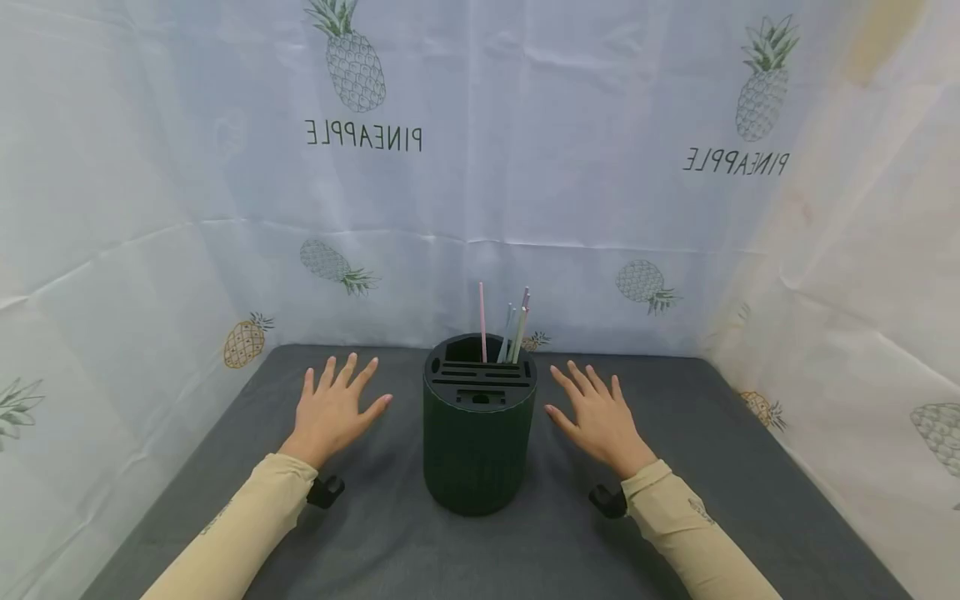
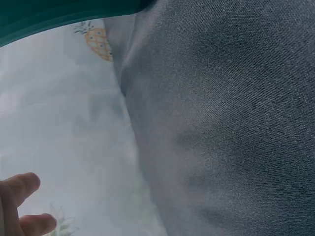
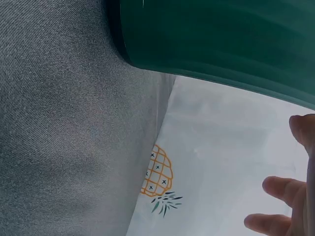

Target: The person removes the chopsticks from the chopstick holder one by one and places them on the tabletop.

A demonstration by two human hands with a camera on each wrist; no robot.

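Fingers of my left hand [image 1: 332,410] and right hand [image 1: 600,417] lie spread flat on the grey bench [image 1: 375,542], holding nothing. Between them stands a dark green holder [image 1: 479,433], untouched, a few thin sticks [image 1: 510,329] upright in its far slots. Nothing looks started.

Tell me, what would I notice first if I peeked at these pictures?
First, the dark green holder standing upright in the middle of the grey table, with a few thin pastel sticks poking out of its back slots. Next, the left hand and right hand lie flat with spread fingers, one on each side of it, not touching it. Behind hangs a white curtain printed with pineapples.
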